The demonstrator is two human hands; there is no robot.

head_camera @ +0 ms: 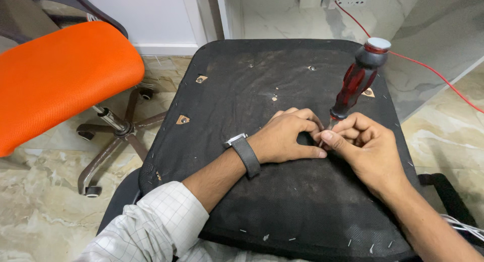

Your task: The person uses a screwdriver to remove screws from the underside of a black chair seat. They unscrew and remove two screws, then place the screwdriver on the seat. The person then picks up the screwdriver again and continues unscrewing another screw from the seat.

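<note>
An upturned chair seat (237,85), its underside covered in dusty black fabric, lies flat in front of me. My left hand (287,136), with a grey-strapped watch on the wrist, rests on the fabric with fingers curled beside the tool's tip. My right hand (365,146) pinches the thin metal shaft of a screwdriver (355,83) near its tip. The red and black handle with its grey cap stands up, tilted to the right. The tip is hidden between my fingers.
An orange office chair (60,70) on a wheeled base stands at the left on the marble floor. A red wire (428,70) runs from a wall socket down to the right. Staples line the seat's near edge. White cables lie at the lower right.
</note>
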